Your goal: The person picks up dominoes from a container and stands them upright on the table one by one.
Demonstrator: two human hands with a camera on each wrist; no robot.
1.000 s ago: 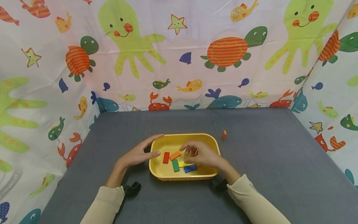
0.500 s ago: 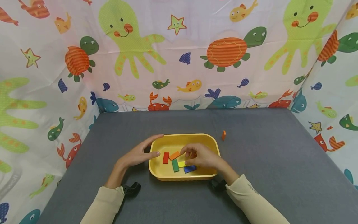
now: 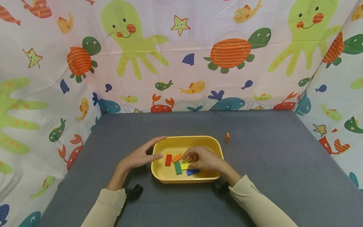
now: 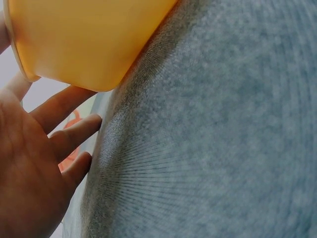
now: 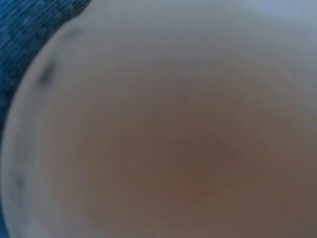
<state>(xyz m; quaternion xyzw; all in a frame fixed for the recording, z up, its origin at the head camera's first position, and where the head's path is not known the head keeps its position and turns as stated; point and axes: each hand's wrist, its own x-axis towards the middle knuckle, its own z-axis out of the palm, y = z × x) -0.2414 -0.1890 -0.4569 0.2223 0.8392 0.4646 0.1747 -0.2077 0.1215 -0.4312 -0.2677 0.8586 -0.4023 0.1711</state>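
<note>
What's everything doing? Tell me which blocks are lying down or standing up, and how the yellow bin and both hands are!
Yellow bin: upright, no lid, blocks inside
Red block: lying flat
Green block: lying flat
Inside orange block: lying flat
Outside orange block: standing up
Yellow block: lying flat, partly hidden
Blue block: partly hidden
Left hand: fingers spread beside the bin
Right hand: fingers curled; can't tell if it's gripping

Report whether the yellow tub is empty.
Not empty: in the yellow tub lie a red block, an orange block, a green block, a yellow block and a blue block.
</note>
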